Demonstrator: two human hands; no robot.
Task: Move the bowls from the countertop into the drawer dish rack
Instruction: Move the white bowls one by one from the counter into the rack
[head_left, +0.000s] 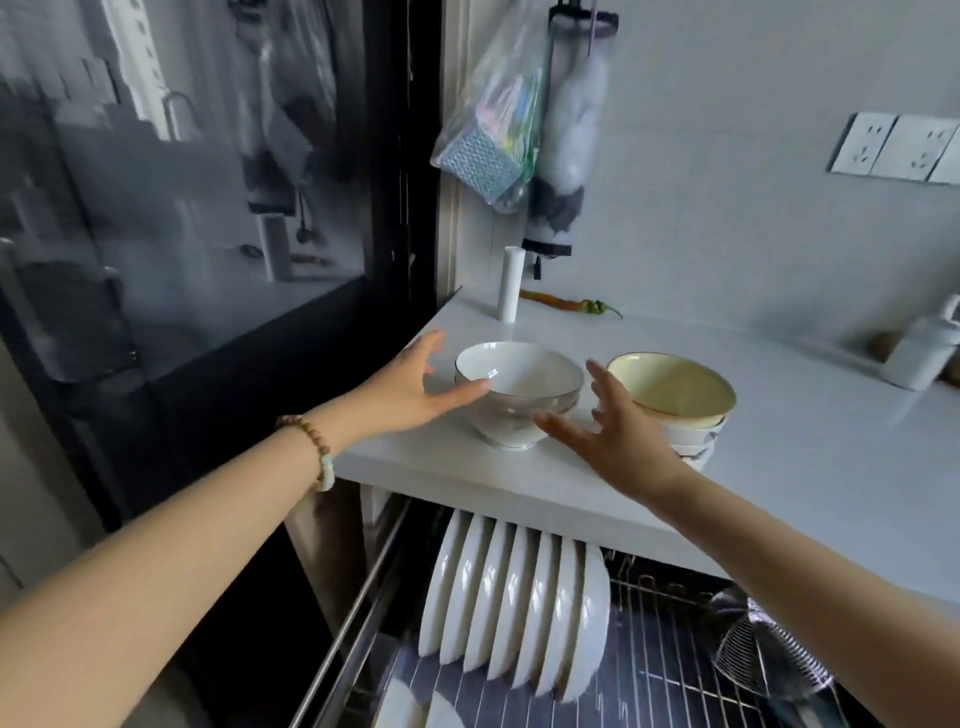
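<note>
A stack of white footed bowls (519, 395) stands near the left front corner of the white countertop (810, 467). To its right is a second stack of bowls, the top one cream-yellow inside (675, 389). My left hand (415, 389) is open at the white stack's left side, its thumb touching the rim. On the other side, my right hand (613, 431) is spread open between the two stacks, just short of the white one. Below the counter the drawer dish rack (670, 670) is pulled out.
Several white plates (514, 608) stand on edge at the rack's left, and a wire strainer (763, 644) lies at its right. On the counter behind are a white tube (510, 283), a chilli pepper (571, 304) and a white bottle (924, 348). A dark glass door (208, 208) stands at left.
</note>
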